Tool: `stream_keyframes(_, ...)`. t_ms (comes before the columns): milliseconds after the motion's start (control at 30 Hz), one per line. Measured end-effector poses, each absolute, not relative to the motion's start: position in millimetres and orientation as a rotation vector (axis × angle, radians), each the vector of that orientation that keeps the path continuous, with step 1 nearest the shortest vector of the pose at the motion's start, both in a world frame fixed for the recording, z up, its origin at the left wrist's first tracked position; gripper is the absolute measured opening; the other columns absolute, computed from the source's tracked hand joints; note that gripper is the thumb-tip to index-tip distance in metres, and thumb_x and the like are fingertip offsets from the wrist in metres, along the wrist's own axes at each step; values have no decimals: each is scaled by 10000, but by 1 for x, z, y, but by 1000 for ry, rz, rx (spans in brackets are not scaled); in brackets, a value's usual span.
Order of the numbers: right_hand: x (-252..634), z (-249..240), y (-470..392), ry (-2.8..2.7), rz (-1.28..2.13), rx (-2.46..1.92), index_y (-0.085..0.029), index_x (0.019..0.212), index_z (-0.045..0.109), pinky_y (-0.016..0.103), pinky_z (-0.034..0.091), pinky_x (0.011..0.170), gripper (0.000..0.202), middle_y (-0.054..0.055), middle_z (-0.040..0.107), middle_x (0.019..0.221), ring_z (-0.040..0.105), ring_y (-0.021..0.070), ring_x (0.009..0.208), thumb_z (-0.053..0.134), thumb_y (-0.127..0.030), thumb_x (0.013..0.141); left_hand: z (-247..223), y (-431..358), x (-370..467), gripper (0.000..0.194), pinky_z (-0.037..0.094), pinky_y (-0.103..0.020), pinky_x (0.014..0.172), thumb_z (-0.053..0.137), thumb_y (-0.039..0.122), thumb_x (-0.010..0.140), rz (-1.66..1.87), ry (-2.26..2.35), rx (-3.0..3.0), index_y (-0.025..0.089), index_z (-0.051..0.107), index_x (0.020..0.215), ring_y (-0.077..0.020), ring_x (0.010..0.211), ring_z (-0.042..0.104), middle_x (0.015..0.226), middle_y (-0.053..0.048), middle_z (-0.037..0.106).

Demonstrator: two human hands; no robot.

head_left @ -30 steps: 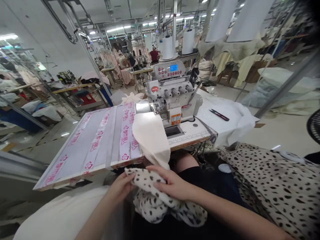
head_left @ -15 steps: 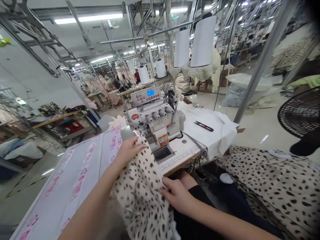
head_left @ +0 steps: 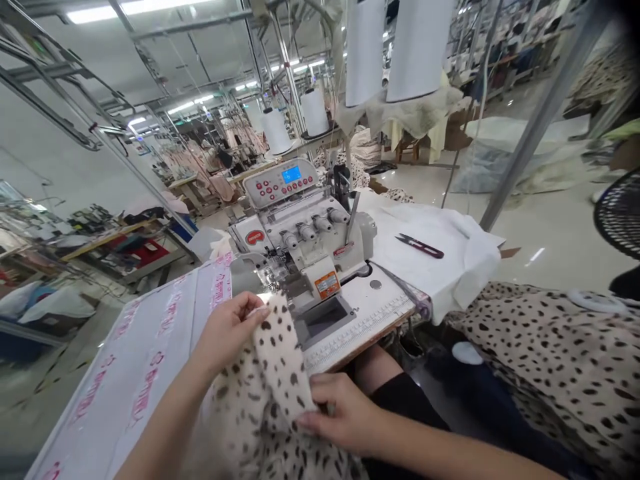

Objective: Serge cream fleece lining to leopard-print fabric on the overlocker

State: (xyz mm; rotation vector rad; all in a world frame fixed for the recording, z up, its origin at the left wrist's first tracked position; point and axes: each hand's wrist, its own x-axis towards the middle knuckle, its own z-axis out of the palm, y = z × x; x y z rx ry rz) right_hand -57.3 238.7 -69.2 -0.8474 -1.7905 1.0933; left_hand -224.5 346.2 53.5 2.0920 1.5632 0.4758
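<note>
A cream fabric with dark spots point(head_left: 283, 357) hangs between my hands in front of the white sewing machine point(head_left: 305, 233). My left hand point(head_left: 233, 327) pinches its upper left corner near the machine's needle area. Lower down, my right hand point(head_left: 337, 410) is closed on the right edge of the same fabric, just off the table's front edge. The rest of the cloth falls in folds toward my lap.
Dark red thread snips point(head_left: 420, 245) lie on white cloth point(head_left: 450, 273) right of the machine. More spotted fabric point(head_left: 560, 360) is heaped at the right. A black fan point(head_left: 620, 213) stands beyond. Thread cones point(head_left: 417, 50) rise behind the machine. Printed plastic point(head_left: 145, 353) covers the left table.
The view has moved closer to the machine. My left hand has shifted left and its fingers have drawn together on the fabric's corner. My right hand still grips the edge.
</note>
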Motion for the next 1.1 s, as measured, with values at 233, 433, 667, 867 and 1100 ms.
stream_keyframes(233, -63, -72, 233, -1655, 1227, -791, -139, 608, 558, 215, 378, 613, 399, 18, 500, 672, 489, 115, 648, 493, -478, 809, 49, 346, -231, 343, 393, -225, 614, 499, 466, 788, 513, 1531, 1993, 199, 524, 1002, -126, 691, 517, 773, -7, 547)
stream_keyframes(433, -62, -76, 237, -1613, 1278, -818, -146, 544, 478, 215, 373, 600, 398, 4, 470, 637, 455, 104, 611, 540, -458, 785, 40, 349, -229, 291, 383, -213, 569, 511, 445, 795, 637, 1519, 1960, 201, 478, 951, -106, 630, 477, 720, 21, 496)
stream_keyframes(667, -62, -74, 237, -1600, 1268, -845, -148, 514, 425, 210, 333, 549, 422, -8, 428, 611, 426, 95, 582, 556, -455, 772, 42, 342, -225, 234, 415, -225, 647, 421, 350, 863, 581, 1498, 2406, 232, 614, 921, -120, 755, 533, 859, -8, 560)
stream_keyframes(867, -57, -67, 236, -1576, 1327, -800, -150, 524, 430, 209, 352, 561, 417, -4, 433, 609, 428, 99, 587, 547, -462, 776, 33, 328, -213, 276, 464, -341, 757, 388, 177, 864, 651, 1362, 3119, 109, 600, 1026, -213, 911, 480, 1009, -121, 525)
stream_keyframes(1100, -47, -63, 236, -1530, 1370, -890, -151, 482, 415, 225, 357, 560, 480, -6, 425, 582, 410, 101, 575, 579, -522, 738, 17, 311, -202, 451, 448, -385, 864, 480, 252, 844, 582, 1396, 3185, 52, 431, 1245, -242, 988, 453, 1128, -144, 518)
